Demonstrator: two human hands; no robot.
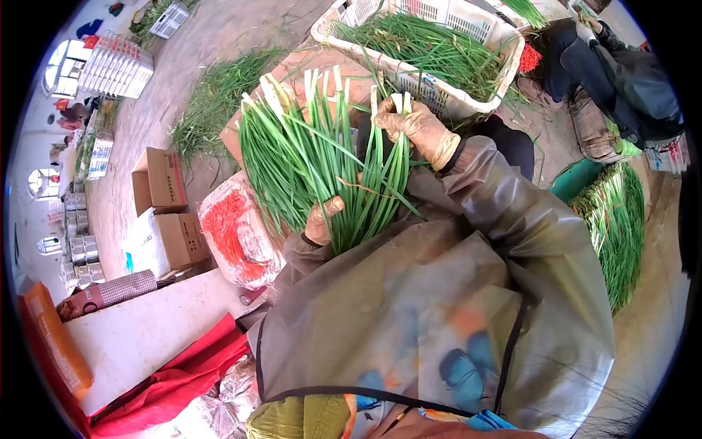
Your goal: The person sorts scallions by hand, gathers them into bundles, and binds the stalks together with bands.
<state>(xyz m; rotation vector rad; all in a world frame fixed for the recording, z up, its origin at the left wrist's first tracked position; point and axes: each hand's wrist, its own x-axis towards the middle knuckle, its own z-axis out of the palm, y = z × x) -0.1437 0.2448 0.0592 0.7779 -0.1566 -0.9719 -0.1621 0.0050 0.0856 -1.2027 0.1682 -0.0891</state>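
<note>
A large, loose bunch of garlic chives [292,154] fans out in front of me, pale cut ends up and green leaves down. Wrapped around its lower leaves is my left hand [324,219] in a tan glove, thumb on top and most fingers hidden under the leaves. My right hand [420,130], gloved too, is closed near the white ends of a few stalks at the bunch's right side. A brownish withered strand [365,188] lies across the leaves below it. Behind the bunch shows a brown board [294,67].
A white crate [446,102] of chives stands ahead. Red ties [232,228] lie on a white sack at left, near cardboard boxes [159,183]. Loose greens [212,110] cover the floor. At right are bundled chives [620,234] and another person [621,80].
</note>
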